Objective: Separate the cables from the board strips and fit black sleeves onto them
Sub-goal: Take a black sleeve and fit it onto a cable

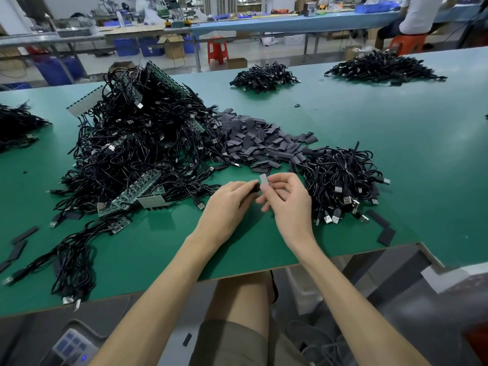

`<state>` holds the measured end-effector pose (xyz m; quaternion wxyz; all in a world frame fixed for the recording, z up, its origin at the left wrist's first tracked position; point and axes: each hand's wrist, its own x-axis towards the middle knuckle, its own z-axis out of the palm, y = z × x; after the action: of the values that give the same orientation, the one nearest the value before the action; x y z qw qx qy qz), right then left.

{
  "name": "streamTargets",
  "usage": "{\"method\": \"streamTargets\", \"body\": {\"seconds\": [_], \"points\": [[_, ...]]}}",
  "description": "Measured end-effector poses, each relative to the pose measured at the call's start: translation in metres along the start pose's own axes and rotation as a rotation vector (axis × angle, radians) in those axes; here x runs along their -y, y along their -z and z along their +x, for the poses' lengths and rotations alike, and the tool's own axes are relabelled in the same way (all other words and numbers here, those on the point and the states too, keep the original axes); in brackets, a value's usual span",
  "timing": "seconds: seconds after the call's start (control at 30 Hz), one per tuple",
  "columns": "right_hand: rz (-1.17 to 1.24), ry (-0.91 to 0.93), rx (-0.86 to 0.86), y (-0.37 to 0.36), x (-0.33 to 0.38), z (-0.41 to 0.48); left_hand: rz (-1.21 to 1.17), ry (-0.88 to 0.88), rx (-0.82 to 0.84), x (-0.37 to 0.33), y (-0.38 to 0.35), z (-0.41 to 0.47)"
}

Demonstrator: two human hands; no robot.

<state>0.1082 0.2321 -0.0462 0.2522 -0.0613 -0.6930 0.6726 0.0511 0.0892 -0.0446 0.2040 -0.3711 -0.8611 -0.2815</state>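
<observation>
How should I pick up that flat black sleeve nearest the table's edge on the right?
Probably pinch the flat black sleeve across its narrow width, thumb and finger on its two long edges, coming straight down from above. It lies flat on the green table, apart from the black cable pile, so nothing blocks it.

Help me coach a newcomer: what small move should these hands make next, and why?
Probably push the black sleeve held by the left hand over the small pale board piece pinched in the right hand: they meet end to end, and the piece looks uncovered.
</observation>
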Motion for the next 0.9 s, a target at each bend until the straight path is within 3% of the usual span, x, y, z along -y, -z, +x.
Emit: {"method": "streamTargets", "body": {"seconds": [0.23, 0.5, 0.9], "points": [[-0.087, 0.045, -0.054, -0.0020, -0.0012, 0.0002, -0.087, 0.094, -0.086, 0.0022, 0.0016, 0.0015], [-0.149, 0.059, -0.059, -0.0034, -0.0008, -0.0006, -0.102, 0.078, -0.083, 0.0004, 0.0027, 0.0003], [-0.206, 0.076, -0.056, -0.0030, -0.0017, -0.0014, 0.060, 0.053, -0.051, 0.0023, -0.0022, -0.0033]]}}
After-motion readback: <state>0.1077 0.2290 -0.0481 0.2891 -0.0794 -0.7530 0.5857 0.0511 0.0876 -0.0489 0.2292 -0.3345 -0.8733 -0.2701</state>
